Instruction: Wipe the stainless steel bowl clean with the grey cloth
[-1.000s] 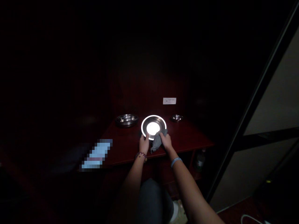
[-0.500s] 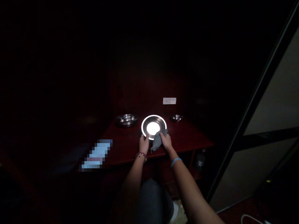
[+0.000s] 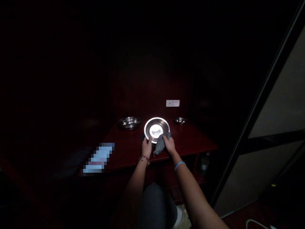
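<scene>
- Steel basin (image 3: 157, 121): at centre, over the surface (image 3: 188, 140), mouth up and tipped toward the wearer. Can't tell if its base touches down. Strong glare on its floor and rim.
- Nearest: grey trouser leg (image 3: 154, 206) at bottom centre, pale shoe (image 3: 184, 219) beside it. White cable (image 3: 252, 221) on the floor, bottom right.
- Wrists: bead bracelet (image 3: 144, 159) on the left, light blue band (image 3: 179, 165) on the right.
- Left grip (image 3: 146, 148): closed on the basin's near-left rim, thumb on the upper side, other fingers mostly hidden.
- Right grip (image 3: 169, 145): pinching grey cloth (image 3: 159, 145) against the near-right rim; cloth bunched, loose end hanging below the rim toward the wearer.
- Left of the hands, near the front edge: pixelated pale-blue patch (image 3: 98, 158), contents unreadable.
- Bottle (image 3: 204, 165) in the dim space under the right end of the surface.
- Farther back, left: stacked steel basins (image 3: 129, 123), apart from the held one. Count unclear.
- Back right: small steel bowl (image 3: 180, 121), just beyond the basin's right side.
- Farthest: white socket plate (image 3: 172, 103) on the dark red back panel (image 3: 143, 92).
</scene>
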A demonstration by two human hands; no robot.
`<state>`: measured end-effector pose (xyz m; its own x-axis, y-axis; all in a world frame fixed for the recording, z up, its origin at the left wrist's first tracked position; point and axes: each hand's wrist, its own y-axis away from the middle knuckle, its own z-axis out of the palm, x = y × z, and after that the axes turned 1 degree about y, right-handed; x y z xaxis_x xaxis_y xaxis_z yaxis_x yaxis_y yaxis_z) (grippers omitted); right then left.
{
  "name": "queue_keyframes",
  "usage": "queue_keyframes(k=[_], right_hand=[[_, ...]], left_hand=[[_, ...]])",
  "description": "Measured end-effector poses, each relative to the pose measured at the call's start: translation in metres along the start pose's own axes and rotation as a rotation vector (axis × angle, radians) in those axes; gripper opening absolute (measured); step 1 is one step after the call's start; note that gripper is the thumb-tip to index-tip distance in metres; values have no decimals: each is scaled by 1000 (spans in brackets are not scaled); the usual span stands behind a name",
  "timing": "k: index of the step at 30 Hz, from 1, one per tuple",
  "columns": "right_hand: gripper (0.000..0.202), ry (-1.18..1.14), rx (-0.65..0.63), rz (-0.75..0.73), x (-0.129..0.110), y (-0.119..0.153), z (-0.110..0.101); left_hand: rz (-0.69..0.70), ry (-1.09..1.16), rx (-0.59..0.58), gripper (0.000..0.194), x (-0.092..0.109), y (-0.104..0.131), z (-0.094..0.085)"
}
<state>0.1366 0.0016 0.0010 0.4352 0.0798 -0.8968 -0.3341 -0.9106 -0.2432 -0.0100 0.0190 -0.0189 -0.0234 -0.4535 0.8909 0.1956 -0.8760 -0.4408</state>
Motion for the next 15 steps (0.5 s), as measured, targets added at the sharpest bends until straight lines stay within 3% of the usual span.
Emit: queue_keyframes(k=[15], right_hand=[[37, -21, -4, 26, -4, 3, -2]], left_hand=[[-13, 35, -11, 36, 6, 2, 0]])
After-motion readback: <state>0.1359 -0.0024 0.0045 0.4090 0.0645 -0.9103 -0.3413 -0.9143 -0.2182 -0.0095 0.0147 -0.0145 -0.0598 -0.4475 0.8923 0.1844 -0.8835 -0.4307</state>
